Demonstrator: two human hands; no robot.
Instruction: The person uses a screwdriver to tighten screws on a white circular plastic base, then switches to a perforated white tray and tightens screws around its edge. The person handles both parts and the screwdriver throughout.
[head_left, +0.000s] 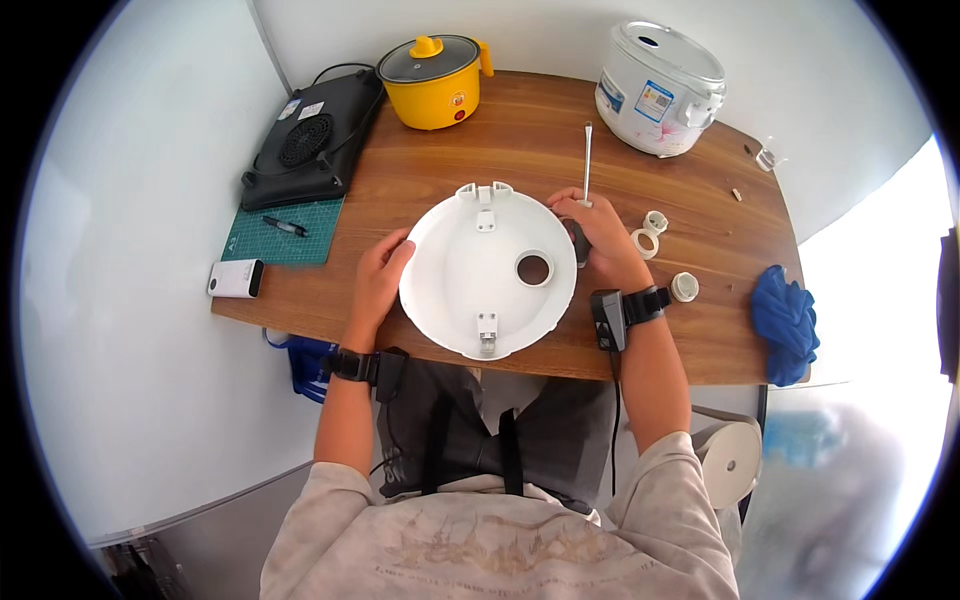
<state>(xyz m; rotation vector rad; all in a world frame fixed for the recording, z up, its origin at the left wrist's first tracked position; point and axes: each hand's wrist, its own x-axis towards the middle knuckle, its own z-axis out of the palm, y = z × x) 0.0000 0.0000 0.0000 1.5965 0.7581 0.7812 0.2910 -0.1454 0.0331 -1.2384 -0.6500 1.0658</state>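
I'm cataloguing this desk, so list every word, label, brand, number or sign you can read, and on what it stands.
White cooker: blue-and-white labels, print too small to read.
Yellow pot: round emblem, too small to read.
Black stove: pale stickers, too small to read.
Green mat: pale corner mark, too small to read.
Shirt: faint curved lettering, not quoted here.
Trousers: pale lettering, too blurred.
White lid: none visible.
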